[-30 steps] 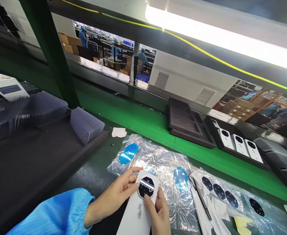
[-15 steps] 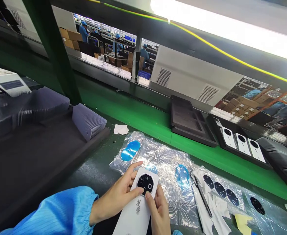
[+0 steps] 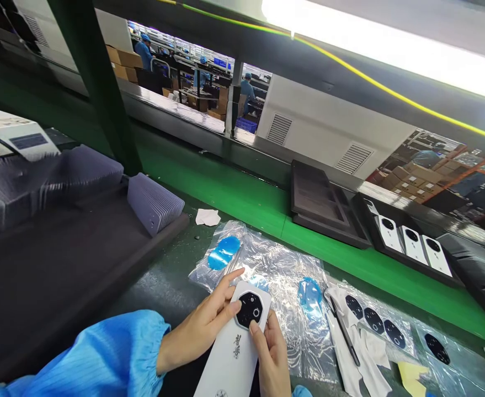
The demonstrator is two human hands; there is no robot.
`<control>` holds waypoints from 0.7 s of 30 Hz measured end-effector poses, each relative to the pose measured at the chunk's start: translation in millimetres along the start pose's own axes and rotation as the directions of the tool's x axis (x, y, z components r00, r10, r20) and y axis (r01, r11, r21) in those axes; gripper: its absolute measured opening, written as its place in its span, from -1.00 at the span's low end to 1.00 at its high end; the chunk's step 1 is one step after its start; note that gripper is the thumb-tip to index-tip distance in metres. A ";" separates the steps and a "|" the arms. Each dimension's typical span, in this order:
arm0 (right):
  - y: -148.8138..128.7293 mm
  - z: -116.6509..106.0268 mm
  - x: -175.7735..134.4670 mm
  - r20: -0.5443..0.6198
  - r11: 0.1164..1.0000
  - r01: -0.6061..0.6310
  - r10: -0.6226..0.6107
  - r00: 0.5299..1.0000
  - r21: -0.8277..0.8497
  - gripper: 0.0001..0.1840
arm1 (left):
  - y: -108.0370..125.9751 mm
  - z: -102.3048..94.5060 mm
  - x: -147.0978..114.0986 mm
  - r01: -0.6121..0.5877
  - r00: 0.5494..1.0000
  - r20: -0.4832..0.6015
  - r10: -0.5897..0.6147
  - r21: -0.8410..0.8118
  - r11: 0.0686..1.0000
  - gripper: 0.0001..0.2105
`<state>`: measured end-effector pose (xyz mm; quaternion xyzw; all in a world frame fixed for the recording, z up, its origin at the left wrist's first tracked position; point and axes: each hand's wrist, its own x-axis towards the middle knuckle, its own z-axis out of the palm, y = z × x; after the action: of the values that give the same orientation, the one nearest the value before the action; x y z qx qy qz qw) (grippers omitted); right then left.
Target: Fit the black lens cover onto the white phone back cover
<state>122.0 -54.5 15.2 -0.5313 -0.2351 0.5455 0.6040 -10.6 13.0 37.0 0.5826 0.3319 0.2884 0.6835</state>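
Between my hands is a white phone back cover (image 3: 225, 358) with dark lettering and a black round camera plate (image 3: 249, 310) near its top end. My left hand (image 3: 207, 325) grips the cover's left edge, its thumb on the upper left of the camera plate and its index finger stretched past the top. From the right, my right hand (image 3: 271, 350) holds the other edge, the thumb pressing at the plate's lower rim. Clear plastic film (image 3: 275, 259) with blue round stickers (image 3: 224, 252) lies just beyond the cover. The cover's lower end runs out of view.
At right, black tweezers (image 3: 345, 331) rest on a white cloth (image 3: 356, 361) beside sheets with several black camera plates (image 3: 373, 320). White covers stand in a black tray (image 3: 416, 267). Stacked dark trays (image 3: 325, 204) sit on the green belt (image 3: 250, 207). A foam tray (image 3: 80, 275) with purplish sheets (image 3: 155, 203) lies left.
My left thumb has shifted from the lower part of the camera plate to its upper left rim. Both hands still hold the cover. The whole view has shifted slightly.
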 end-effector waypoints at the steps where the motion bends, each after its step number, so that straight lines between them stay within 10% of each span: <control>1: -1.7 0.4 -0.2 -0.018 1.000 0.016 -0.016 1.000 -0.016 -0.39 | 0.6 -0.3 0.4 0.005 1.000 -0.009 -0.004 0.022 1.000 -0.48; 10: -15.3 14.9 -4.5 -0.097 0.987 0.055 -0.071 0.993 -0.150 -0.41 | 3.9 5.9 -5.5 0.022 0.998 -0.056 -0.005 0.311 0.950 -0.54; 21: -20.5 12.1 -3.6 0.047 0.997 -0.015 0.019 0.999 -0.069 -0.30 | -0.9 6.2 -3.7 -0.010 1.000 0.004 0.009 0.165 0.986 -0.53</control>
<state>118.9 -49.9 38.6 -0.5406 -0.2636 0.5547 0.5749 -7.9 6.2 37.2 0.6392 0.3507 0.2623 0.6322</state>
